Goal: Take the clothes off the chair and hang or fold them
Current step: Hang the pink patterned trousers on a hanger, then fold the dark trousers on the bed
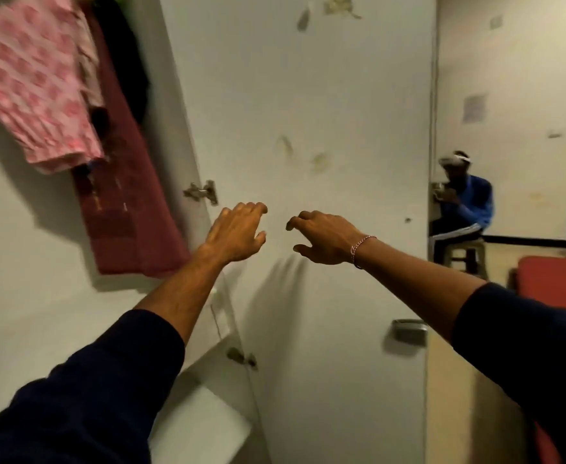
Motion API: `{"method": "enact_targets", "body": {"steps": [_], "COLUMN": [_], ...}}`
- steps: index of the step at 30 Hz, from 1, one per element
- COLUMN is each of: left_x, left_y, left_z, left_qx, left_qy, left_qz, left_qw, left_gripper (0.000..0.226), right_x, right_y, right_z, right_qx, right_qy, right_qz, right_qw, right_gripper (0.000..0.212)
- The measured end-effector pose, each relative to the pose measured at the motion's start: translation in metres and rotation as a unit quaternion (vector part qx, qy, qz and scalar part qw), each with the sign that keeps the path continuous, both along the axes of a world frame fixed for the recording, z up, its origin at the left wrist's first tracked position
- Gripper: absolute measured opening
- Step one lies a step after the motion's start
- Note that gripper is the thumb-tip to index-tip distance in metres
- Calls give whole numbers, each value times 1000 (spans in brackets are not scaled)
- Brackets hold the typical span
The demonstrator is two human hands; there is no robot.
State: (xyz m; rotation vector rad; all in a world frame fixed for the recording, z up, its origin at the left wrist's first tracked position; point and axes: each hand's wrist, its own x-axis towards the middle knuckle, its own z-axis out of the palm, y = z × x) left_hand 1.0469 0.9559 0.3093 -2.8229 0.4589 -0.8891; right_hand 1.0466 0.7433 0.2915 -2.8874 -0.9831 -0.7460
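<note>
Room: pale walls and an open white wardrobe door (325,162) fill the middle of the frame, scuffed with stains, a metal handle (408,330) low on its right edge.
Hinges: one (202,191) at mid-left of the door, another (241,357) lower down.
Clothes: upper left of the frame, a pink patterned garment (30,78) hangs inside the wardrobe, blurred; a dark red cloth (130,195) hangs just beside and partly behind it, with something black above that I cannot make out.
Left hand: the left hand (236,232) reaches out at centre, grip loosely curled and holding nothing, close to the door.
Right hand: the right hand (325,237) is level with it, a little apart, grip loosely curled and holding nothing, a red-and-white thread bracelet (362,246) at the wrist.
Sleeves: dark sleeves (100,390) cover both forearms.
Background: right of the frame, a person in blue (469,205) sits on a stool (465,254).
Lower right: a red surface (556,283).
</note>
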Motion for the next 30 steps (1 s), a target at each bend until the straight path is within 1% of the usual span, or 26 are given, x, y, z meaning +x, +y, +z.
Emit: {"method": "enact_targets", "body": {"steps": [3,7,15,20,24,26,30], "left_x": [-13,-32,-62,-76,-89,-94,-97], "left_y": [-90,-205,-427,-556,-654,-706,-780], "left_z": [-31,-68,-136,-169,-192,-206,-231], "left_qx": [-1,4,51,87,114,124,123], "left_qy": [45,101,154,176,185,199,218], "left_qz": [-62,-127,-258,-336,-397,-420,-461], "left_qw": [997,987,952,921,892,877,852], "left_gripper": [49,47,45,53,59,62,63], "right_x": [-28,-60,-134,-179,-212,-226,-241], "right_y": [-84,-185,-388,-504,-590,-636,-699], "right_z": [-33,-71,-141,-178,-197,-210,-231], "right_qx": [-20,-13,0,34,46,53,71], "right_qy": [38,76,165,211,238,247,259], "right_qz": [-41,-92,-230,-323,-400,-437,-484], "right_qw": [998,993,959,922,884,863,833], "right_gripper": [47,43,41,44,46,45,38]}}
